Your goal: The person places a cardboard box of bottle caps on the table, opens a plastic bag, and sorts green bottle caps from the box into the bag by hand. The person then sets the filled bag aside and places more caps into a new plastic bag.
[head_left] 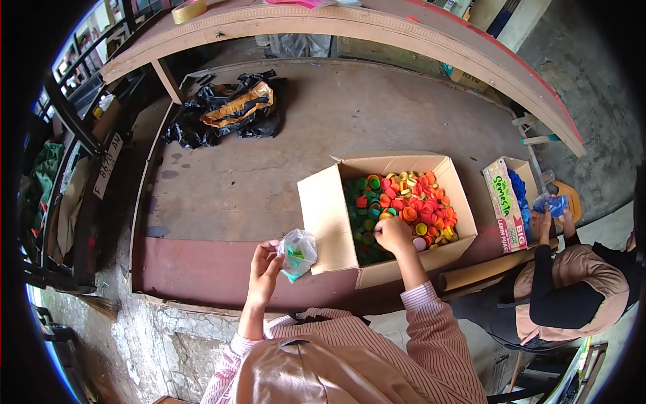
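Observation:
My left hand [264,269] pinches the edge of a clear plastic bag [299,250], which has a few green pieces inside. Just right of the bag stands an open cardboard box [328,222], one flap folded out toward it. Colourful plastic caps [410,202] fill the box, green on the left and red, orange and yellow on the right. Over the caps, near the box's front wall, my right hand [394,236] has its fingers curled closed. Whatever it may hold is hidden by the hand.
A black and orange plastic bag [239,108] lies crumpled at the table's back left. On the right, a co-worker [572,289] handles a blue bag beside a smaller printed box [505,202]. A raised wooden shelf [336,21] with a tape roll [189,11] spans the back.

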The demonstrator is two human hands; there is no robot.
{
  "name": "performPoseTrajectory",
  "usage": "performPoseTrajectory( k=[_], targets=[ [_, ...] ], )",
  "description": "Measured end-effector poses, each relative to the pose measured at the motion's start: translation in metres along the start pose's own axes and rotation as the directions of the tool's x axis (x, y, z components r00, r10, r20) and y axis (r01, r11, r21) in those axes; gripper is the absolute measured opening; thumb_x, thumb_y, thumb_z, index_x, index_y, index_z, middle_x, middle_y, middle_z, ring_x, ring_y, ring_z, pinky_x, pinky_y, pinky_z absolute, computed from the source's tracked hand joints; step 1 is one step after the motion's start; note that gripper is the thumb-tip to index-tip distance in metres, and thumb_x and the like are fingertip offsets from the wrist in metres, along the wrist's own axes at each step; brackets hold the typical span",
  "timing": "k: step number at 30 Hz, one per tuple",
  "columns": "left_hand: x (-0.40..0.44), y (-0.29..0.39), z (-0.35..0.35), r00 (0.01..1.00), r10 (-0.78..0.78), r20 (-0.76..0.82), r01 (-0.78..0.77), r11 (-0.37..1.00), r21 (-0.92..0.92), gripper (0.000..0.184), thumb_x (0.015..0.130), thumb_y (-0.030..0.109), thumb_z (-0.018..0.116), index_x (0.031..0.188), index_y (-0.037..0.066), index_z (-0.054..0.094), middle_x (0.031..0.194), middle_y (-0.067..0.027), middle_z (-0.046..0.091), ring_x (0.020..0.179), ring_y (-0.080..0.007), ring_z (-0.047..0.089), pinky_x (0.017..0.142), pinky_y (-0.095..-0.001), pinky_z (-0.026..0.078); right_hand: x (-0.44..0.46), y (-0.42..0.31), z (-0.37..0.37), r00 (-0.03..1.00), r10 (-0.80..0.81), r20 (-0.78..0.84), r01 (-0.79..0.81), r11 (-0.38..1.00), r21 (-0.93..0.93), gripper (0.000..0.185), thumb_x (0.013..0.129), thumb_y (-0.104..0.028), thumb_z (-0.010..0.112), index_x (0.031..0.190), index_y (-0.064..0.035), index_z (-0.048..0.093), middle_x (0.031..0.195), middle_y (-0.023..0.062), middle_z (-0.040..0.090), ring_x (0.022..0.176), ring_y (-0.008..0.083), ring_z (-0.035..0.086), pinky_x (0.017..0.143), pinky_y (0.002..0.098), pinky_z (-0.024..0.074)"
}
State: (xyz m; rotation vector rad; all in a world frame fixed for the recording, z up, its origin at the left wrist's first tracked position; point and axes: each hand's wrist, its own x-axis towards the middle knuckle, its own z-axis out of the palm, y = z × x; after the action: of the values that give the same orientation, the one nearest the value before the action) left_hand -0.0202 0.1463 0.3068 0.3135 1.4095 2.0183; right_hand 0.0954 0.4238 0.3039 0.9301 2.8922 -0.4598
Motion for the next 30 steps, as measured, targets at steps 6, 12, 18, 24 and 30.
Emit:
performPoseTrajectory(
  k=[6,12,18,24,30],
  targets=[
    [0.000,-0.002,-0.002,1.000,0.008,0.006,-0.008,1.000,0.006,0.024,0.085,0.001,0.044,0.109,0.003,0.042,0.099,-0.0058,0.050,0.088,-0.0110,0.049,0.073,-0.0232,0.042,0.013,-0.022,0.022,0.974,-0.224,-0.041,0.220,0.973,-0.076,0.008,0.064,-0.003,0.054,0.066,-0.0016,0.061,0.067,0.0186,0.059,0.070,0.0337,0.060,0.060,0.0415,0.0485],
    [-0.003,0.000,-0.004,1.000,0.014,-0.012,-0.014,1.000,-0.016,0.024,0.085,0.001,0.043,0.109,0.003,0.041,0.098,-0.0064,0.049,0.087,-0.0115,0.049,0.072,-0.0254,0.045,0.020,-0.009,0.032,0.959,-0.255,-0.126,0.269,0.958,0.103,0.009,0.070,-0.007,0.055,0.071,-0.0008,0.062,0.068,0.0161,0.061,0.065,0.0298,0.061,0.057,0.0367,0.0474],
    [-0.002,-0.004,-0.003,1.000,0.017,-0.002,-0.017,0.999,-0.028,0.024,0.085,0.000,0.045,0.109,0.002,0.041,0.098,-0.0070,0.049,0.086,-0.0118,0.049,0.070,-0.0260,0.045,-0.008,-0.023,-0.013,0.940,-0.266,0.214,-0.192,0.108,0.976,0.022,0.084,-0.017,0.054,0.096,0.0012,0.056,0.066,-0.0068,0.044,0.052,0.0007,0.035,0.046,0.0155,0.0276],
    [-0.004,-0.003,0.000,0.999,0.047,-0.001,-0.047,0.998,-0.043,0.025,0.084,-0.002,0.046,0.109,0.001,0.041,0.097,-0.0064,0.048,0.085,-0.0113,0.049,0.070,-0.0251,0.044,-0.028,-0.111,-0.005,0.858,-0.511,0.043,0.261,0.507,0.822,0.020,0.083,-0.017,0.054,0.090,0.0004,0.058,0.070,0.0033,0.058,0.063,0.0102,0.055,0.056,0.0229,0.0425],
    [-0.001,0.002,-0.011,0.997,0.082,-0.006,-0.082,0.997,0.016,0.027,0.083,-0.002,0.048,0.109,0.001,0.041,0.098,-0.0054,0.047,0.084,-0.0112,0.050,0.069,-0.0244,0.044,-0.017,-0.123,0.011,0.925,-0.250,-0.286,0.380,0.646,0.662,0.023,0.081,-0.015,0.057,0.096,0.0017,0.053,0.081,0.0132,0.057,0.068,0.0190,0.058,0.060,0.0289,0.0472]
  ],
)
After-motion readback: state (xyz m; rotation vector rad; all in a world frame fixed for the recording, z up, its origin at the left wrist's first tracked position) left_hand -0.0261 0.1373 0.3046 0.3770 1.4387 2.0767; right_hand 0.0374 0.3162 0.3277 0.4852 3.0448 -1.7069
